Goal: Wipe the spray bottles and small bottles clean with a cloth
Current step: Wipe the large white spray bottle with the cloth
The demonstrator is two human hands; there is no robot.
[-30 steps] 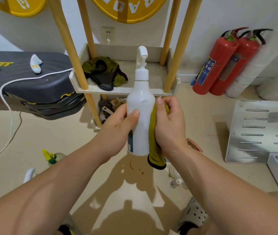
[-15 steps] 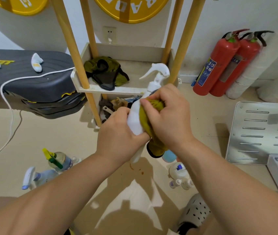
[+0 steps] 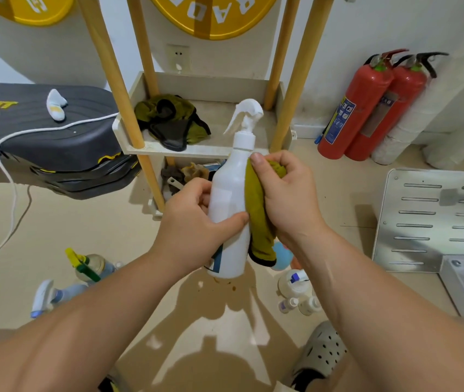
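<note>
Two hands hold one white spray bottle [image 3: 231, 210] upright just in front of the wooden shelf [image 3: 202, 150]. Its trigger head is level with the shelf's upper tray and points left. The left hand [image 3: 194, 230] grips the bottle's lower half, fingers curled round the far side and thumb pressed across the front. The right hand [image 3: 290, 196] is closed on an olive cloth [image 3: 259, 216], its thumb pressing the cloth against the bottle's right shoulder while the loose end hangs beside the bottle. On the floor in front of the shelf, to its left, lie a spray bottle with a yellow-and-green trigger [image 3: 92, 267] and a pale blue spray bottle [image 3: 52, 295]. In front of the shelf to the right stand several small bottles [image 3: 308, 305]. A crumpled dark-green cloth [image 3: 165, 117] lies in the shelf's upper tray. Right of the shelf, two red fire extinguishers [image 3: 358, 108] stand against the wall.
</note>
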